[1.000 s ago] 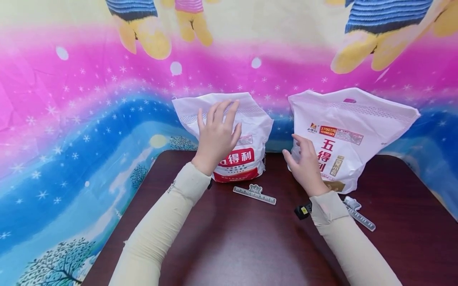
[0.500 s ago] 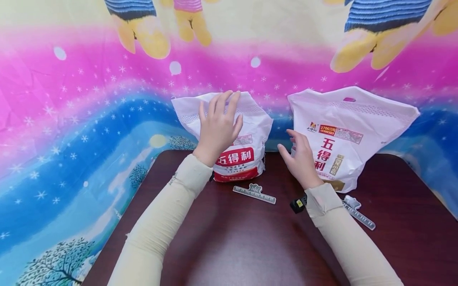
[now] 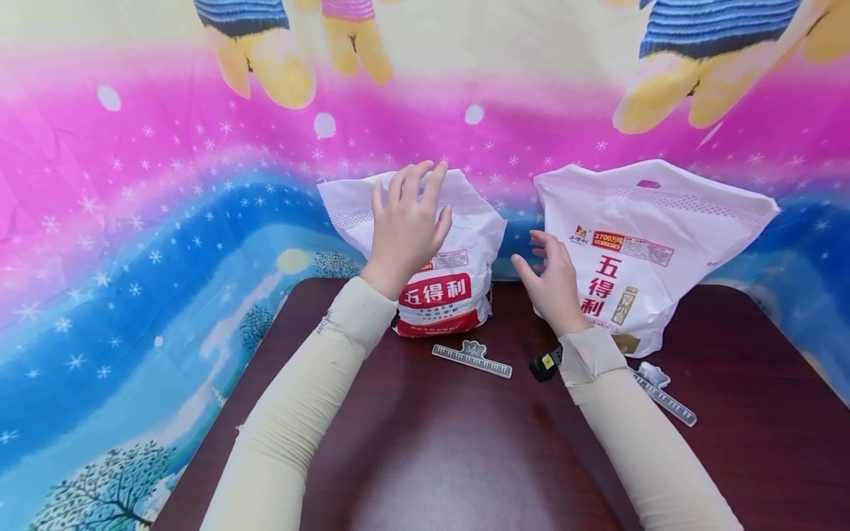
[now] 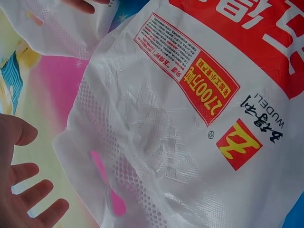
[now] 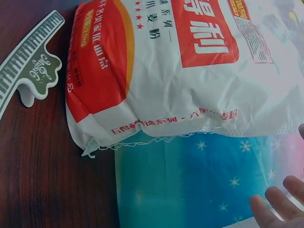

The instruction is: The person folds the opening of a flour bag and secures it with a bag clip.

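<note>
Two white flour bags stand upright at the table's far side. My left hand (image 3: 406, 234) is raised in front of the left flour bag (image 3: 434, 292), fingers spread and holding nothing. In the left wrist view, that hand's fingers (image 4: 39, 194) are apart from the bag's top edge, near the handle slot (image 4: 108, 183). Between the two bags is my right hand (image 3: 554, 286), thumb and fingers parted, nearest the left side of the right flour bag (image 3: 654, 254). In the right wrist view only some fingertips (image 5: 270, 209) show, with nothing between them.
A ruler-like clip with piano-key print (image 3: 473, 360) lies before the left bag. Another such clip (image 3: 671, 402) lies by the right forearm, partly hidden by the sleeve. Behind the dark table (image 3: 465, 457) hangs a colourful snow-scene cloth (image 3: 219, 214).
My left hand has risen slightly along the front of the left bag. The right hand has moved left and a little up, off the right bag's front. Bags and clips stay put.
</note>
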Tool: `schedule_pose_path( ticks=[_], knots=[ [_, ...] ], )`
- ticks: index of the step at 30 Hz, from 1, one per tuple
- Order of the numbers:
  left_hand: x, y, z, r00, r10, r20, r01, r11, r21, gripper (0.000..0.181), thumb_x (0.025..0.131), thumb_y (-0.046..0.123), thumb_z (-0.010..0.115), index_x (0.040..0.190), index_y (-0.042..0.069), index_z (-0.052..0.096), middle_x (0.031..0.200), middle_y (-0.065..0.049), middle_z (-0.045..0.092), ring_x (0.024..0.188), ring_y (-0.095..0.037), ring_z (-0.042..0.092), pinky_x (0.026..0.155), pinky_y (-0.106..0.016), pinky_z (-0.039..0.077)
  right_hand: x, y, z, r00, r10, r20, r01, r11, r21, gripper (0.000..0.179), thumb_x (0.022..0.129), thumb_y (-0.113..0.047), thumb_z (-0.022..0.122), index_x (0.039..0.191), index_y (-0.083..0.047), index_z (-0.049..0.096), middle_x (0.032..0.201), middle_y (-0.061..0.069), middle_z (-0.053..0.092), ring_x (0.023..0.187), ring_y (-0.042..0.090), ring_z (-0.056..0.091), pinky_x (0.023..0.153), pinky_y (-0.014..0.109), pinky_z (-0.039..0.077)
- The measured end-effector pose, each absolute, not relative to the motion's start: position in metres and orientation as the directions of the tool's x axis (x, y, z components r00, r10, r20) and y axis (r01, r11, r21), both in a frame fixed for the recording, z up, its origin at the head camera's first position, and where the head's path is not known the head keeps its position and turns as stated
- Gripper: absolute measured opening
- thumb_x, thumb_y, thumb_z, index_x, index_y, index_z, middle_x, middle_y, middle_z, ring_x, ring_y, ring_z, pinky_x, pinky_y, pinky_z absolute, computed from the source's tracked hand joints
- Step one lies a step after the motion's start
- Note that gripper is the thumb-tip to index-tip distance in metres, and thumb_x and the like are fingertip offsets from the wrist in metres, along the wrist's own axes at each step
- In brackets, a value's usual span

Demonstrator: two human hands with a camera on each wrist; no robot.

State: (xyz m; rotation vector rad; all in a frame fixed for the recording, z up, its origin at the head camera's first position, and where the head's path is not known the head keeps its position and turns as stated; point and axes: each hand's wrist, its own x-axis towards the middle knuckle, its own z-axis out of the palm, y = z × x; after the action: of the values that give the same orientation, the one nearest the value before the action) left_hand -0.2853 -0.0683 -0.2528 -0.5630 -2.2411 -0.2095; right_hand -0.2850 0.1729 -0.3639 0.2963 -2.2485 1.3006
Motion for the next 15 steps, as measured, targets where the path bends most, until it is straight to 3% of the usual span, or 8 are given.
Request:
schedule_pose_path(
  ticks=[15],
  knots=[
    [-0.297,-0.071,-0.247,-0.679,0.321,0.660,0.400,0.916,-0.034,0.054,0.103,0.032,0.055,0.153,0.015,0.044,0.150,-0.009,0.048,0.140,-0.030,0.040,0.115,-0.065,0.024,-0.298,0.166,-0.365,-0.905,0.023,0.426,-0.375,0.433,-0.819,0.057,0.099,-0.017,0.067,0.146,0.002,0.043,0.142,0.025,0.050,0.129,0.042,0.051,0.104,0.054,0.047]
  ],
)
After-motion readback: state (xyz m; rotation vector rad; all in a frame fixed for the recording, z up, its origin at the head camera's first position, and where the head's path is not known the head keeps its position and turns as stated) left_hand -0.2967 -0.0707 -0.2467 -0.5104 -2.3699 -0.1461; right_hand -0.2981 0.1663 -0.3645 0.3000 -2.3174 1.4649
